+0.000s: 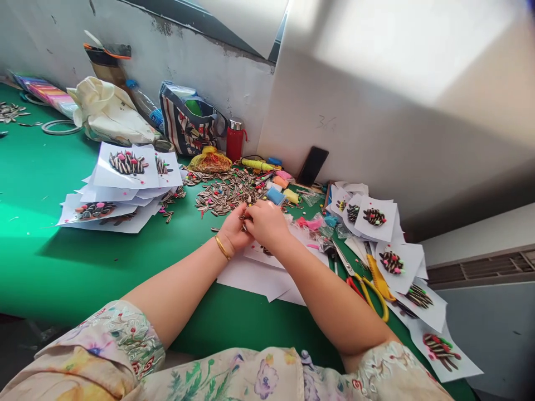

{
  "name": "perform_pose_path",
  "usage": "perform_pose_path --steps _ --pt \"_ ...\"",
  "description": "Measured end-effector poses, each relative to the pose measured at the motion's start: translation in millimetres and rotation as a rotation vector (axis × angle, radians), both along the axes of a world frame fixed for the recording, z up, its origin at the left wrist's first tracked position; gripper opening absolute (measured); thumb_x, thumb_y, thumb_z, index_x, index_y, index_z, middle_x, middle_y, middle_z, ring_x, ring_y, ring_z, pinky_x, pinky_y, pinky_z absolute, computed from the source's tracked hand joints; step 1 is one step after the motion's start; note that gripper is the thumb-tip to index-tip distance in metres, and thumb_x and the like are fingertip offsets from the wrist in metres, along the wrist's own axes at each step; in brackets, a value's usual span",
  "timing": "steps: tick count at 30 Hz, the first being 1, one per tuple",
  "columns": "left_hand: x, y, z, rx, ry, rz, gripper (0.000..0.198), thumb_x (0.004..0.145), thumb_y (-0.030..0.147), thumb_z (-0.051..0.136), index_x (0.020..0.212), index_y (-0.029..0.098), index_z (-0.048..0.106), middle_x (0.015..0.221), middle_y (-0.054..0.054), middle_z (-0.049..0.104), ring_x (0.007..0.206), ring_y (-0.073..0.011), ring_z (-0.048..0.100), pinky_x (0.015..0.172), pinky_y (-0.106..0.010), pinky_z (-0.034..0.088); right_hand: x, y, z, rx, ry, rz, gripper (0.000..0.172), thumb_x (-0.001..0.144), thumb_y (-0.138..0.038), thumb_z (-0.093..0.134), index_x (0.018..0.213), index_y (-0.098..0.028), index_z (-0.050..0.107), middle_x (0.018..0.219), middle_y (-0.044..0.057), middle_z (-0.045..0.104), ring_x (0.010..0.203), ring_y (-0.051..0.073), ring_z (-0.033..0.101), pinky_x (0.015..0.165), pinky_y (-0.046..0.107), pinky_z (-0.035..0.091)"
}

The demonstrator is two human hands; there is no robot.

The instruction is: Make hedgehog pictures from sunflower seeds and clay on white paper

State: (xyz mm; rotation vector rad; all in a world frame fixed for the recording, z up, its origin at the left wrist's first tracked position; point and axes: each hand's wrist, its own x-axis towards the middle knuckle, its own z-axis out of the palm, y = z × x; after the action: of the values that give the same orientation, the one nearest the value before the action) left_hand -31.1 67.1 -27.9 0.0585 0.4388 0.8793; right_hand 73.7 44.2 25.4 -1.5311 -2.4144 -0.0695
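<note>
My left hand [236,229] and my right hand [270,224] meet above a sheet of white paper [251,278]. Curled fingers on the left hold small dark bits that look like sunflower seeds. My right fingers are pinched together against them, and what they grip is hidden. Under my right wrist, part of a dark seed figure shows on the paper. Just beyond my hands spreads a loose pile of striped sunflower seeds [228,189]. Packs of coloured clay, one blue [275,195] and one yellow [291,196], lie beside the pile.
Stacked cards with seed figures stand at left [125,181] and more cards [393,262] lie at right. Yellow-handled scissors [363,284] rest near my right forearm. A red flask [235,140], a striped bag [184,120] and a phone [313,165] line the wall.
</note>
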Motion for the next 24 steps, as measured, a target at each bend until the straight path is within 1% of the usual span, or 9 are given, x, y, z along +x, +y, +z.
perform_pose_path --steps 4,8,11,12,14,15,18,21,24 --pt "-0.5 1.1 0.1 0.026 -0.026 -0.002 0.029 0.096 0.033 0.045 0.088 0.014 0.065 0.077 -0.006 0.071 0.074 -0.0185 0.07 0.073 -0.03 0.056 -6.1 3.1 5.3 -0.02 0.056 -0.014 0.01 0.081 -0.018 0.059 0.077 -0.02 0.068 0.086 0.007 0.063 0.085 0.023 0.054 0.074 0.034 0.041" --pt "-3.2 -0.6 6.2 0.024 -0.033 0.015 0.029 0.098 0.031 0.042 0.1 0.014 0.065 0.081 -0.007 0.072 0.075 -0.0178 0.07 0.074 -0.029 0.056 9.8 -3.2 15.2 0.006 0.356 0.03 0.011 0.084 -0.018 0.055 0.083 -0.021 0.065 0.088 0.004 0.065 0.087 0.02 0.056 0.078 0.031 0.043" --pt "-4.0 -4.0 11.3 0.047 -0.039 0.049 0.036 0.1 0.034 0.036 0.113 0.013 0.063 0.092 -0.01 0.073 0.084 -0.0205 0.071 0.08 -0.034 0.057 35.3 -14.8 16.3 -0.08 0.571 0.012 0.016 0.085 -0.019 0.051 0.093 -0.022 0.065 0.086 0.001 0.066 0.076 0.016 0.058 0.071 0.028 0.046" --pt "-3.9 -5.0 12.3 0.06 -0.046 0.058 0.038 0.1 0.034 0.035 0.117 0.014 0.062 0.097 -0.011 0.073 0.09 -0.0219 0.071 0.083 -0.036 0.057 45.3 -19.7 13.6 -0.101 0.618 -0.004 0.019 0.086 -0.02 0.051 0.098 -0.022 0.065 0.087 0.001 0.067 0.075 0.016 0.059 0.071 0.028 0.047" --pt "-3.3 -6.1 12.7 0.082 -0.057 0.064 0.041 0.1 0.035 0.034 0.123 0.015 0.06 0.109 -0.014 0.071 0.103 -0.0246 0.068 0.089 -0.04 0.056 65.4 -30.2 2.7 -0.14 0.663 -0.018 0.025 0.086 -0.021 0.05 0.104 -0.023 0.067 0.098 0.003 0.069 0.082 0.017 0.063 0.077 0.03 0.049" --pt "-3.0 -6.2 12.2 0.085 -0.057 0.064 0.041 0.1 0.036 0.034 0.125 0.015 0.059 0.113 -0.015 0.069 0.108 -0.0256 0.066 0.091 -0.042 0.055 74.7 -35.5 -5.1 -0.172 0.672 -0.029 0.024 0.086 -0.022 0.052 0.102 -0.024 0.069 0.1 0.003 0.07 0.085 0.018 0.064 0.079 0.031 0.05" --pt "-2.3 -5.2 10.1 0.085 -0.04 0.063 0.042 0.099 0.036 0.034 0.125 0.014 0.059 0.119 -0.017 0.067 0.116 -0.0274 0.062 0.093 -0.043 0.054 95.3 -49.8 -32.4 -0.259 0.696 -0.098 0.017 0.081 -0.022 0.057 0.09 -0.023 0.072 0.09 0.003 0.072 0.085 0.02 0.067 0.08 0.035 0.052" --pt "-2.0 -3.8 8.4 0.083 -0.029 0.07 0.042 0.1 0.036 0.034 0.121 0.013 0.061 0.121 -0.018 0.066 0.119 -0.0282 0.061 0.094 -0.043 0.054 102.9 -59.6 -53.3 -0.363 0.777 -0.129 0.016 0.08 -0.022 0.057 0.089 -0.022 0.071 0.087 0.003 0.073 0.081 0.02 0.068 0.077 0.034 0.054" --pt "-1.9 -3.1 7.5 0.085 -0.025 0.066 0.04 0.099 0.036 0.035 0.12 0.013 0.062 0.122 -0.019 0.065 0.12 -0.0288 0.06 0.095 -0.043 0.054 102.3 -63.2 -59.9 -0.349 0.798 -0.139 0.017 0.081 -0.023 0.057 0.09 -0.022 0.071 0.091 0.004 0.073 0.084 0.02 0.068 0.079 0.034 0.053"
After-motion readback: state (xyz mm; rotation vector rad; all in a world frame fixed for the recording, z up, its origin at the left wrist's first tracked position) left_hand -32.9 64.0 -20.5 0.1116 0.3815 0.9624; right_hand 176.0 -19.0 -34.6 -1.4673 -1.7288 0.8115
